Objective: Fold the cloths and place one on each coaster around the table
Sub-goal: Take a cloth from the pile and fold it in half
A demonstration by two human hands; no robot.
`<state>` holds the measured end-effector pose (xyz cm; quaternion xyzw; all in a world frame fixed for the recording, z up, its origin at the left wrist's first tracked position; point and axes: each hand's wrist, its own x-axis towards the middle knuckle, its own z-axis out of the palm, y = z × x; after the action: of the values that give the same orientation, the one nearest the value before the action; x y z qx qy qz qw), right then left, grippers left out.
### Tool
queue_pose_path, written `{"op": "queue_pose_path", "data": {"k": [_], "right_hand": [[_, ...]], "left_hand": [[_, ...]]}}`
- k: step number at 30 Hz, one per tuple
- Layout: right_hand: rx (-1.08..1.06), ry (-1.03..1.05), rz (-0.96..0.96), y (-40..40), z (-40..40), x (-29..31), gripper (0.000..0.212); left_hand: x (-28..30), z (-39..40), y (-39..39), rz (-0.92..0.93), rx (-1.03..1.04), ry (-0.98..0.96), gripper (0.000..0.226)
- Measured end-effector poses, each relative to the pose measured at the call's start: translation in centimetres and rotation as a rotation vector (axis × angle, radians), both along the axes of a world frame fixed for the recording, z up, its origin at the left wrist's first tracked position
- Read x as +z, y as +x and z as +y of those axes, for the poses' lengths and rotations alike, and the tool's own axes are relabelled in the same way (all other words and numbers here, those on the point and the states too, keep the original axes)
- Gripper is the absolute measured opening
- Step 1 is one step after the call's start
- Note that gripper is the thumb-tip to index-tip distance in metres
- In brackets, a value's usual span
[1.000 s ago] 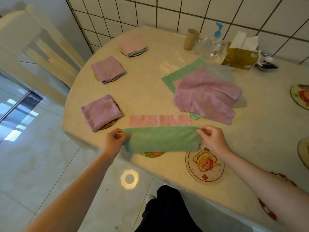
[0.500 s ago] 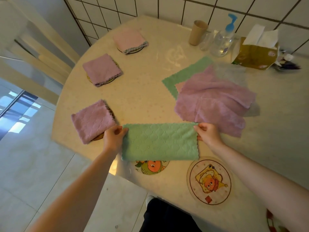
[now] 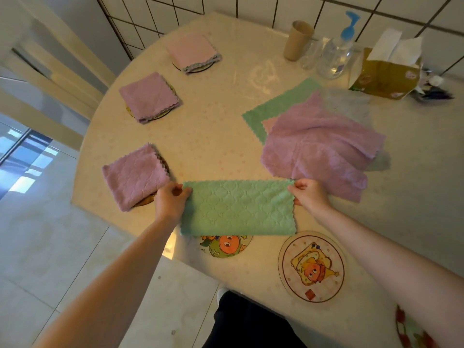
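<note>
Green cloth point(image 3: 237, 208) folded to a long rectangle, lying flat near the table point(image 3: 213, 136) front edge, long side running left-right. Left hand point(image 3: 170, 200) pinching the cloth's left short edge near the upper corner, fingers curled over the fabric. Right hand point(image 3: 310, 193) pinching the upper right corner, thumb and fingers closed on the scalloped edge. Cloth spans the whole gap between the two grips — pulled fairly taut along the top edge, lower edge free.

Lower edge of the cloth overlapping the top of a cartoon coaster point(image 3: 226, 246) at the table front; most of that coaster's print visible below the cloth. Second bare coaster point(image 3: 312, 267) just to the right, round, yellow cartoon figure, apart from the cloth. Sliver of another coaster point(image 3: 411, 330) at the bottom right corner, partly hidden by the right forearm.

Three folded cloths already on coasters along the left rim: purple one point(image 3: 135, 177) just beside the left hand, another purple one point(image 3: 149, 96) further back, pink one point(image 3: 192, 52) furthest back. Coaster edges peeking out under each.

Unfolded pile point(image 3: 319, 144) mid-table, just behind the right hand — purple cloth on top, green, pink and grey edges sticking out underneath. Front edge of the pile close to the right fingers; contact not clear.

Against the tiled wall: tan cup point(image 3: 298, 40), clear pump bottle point(image 3: 337, 50) with blue head, tissue box point(image 3: 384, 76).
</note>
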<state>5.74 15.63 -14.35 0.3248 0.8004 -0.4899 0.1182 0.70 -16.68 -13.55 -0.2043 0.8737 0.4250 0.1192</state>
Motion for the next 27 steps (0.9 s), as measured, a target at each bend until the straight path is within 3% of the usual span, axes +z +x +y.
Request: {"op": "queue_pose_path", "data": {"k": [4, 7, 10, 12, 14, 20, 25, 27], "right_hand": [[0.081, 0.124, 0.001, 0.3, -0.8, 1.6, 0.026], [0.265, 0.444, 0.120, 2.0, -2.3, 3.2, 0.042], [0.708, 0.670, 0.309, 5.9, -4.9, 3.2, 0.054], [1.039, 0.673, 0.298, 8.4, -6.1, 2.0, 0.058], [1.223, 0.741, 0.294, 10.3, -6.1, 0.3, 0.060], [1.296, 0.842, 0.318, 12.4, -2.7, -1.5, 0.053], [1.267, 0.777, 0.395, 12.5, -1.0, -0.7, 0.046], [1.198, 0.745, 0.427, 12.5, -1.0, -0.5, 0.054]], "left_hand": [[1.1, 0.3, 1.8, 0.035, -0.003, -0.084, 0.036], [1.0, 0.6, 4.4, 0.335, -0.418, -0.521, 0.054], [0.0, 2.1, 7.6, 0.433, -0.923, -0.498, 0.058], [-0.9, 3.0, 9.3, 0.417, -1.092, -0.507, 0.059], [-1.7, 2.8, 10.7, 0.379, -1.162, -0.573, 0.059], [-2.9, -1.6, 11.7, 0.340, -1.273, -0.685, 0.069], [-2.2, -4.2, 11.8, 0.316, -1.286, -0.685, 0.068], [-1.9, -4.8, 12.0, 0.312, -1.243, -0.653, 0.065]]}}
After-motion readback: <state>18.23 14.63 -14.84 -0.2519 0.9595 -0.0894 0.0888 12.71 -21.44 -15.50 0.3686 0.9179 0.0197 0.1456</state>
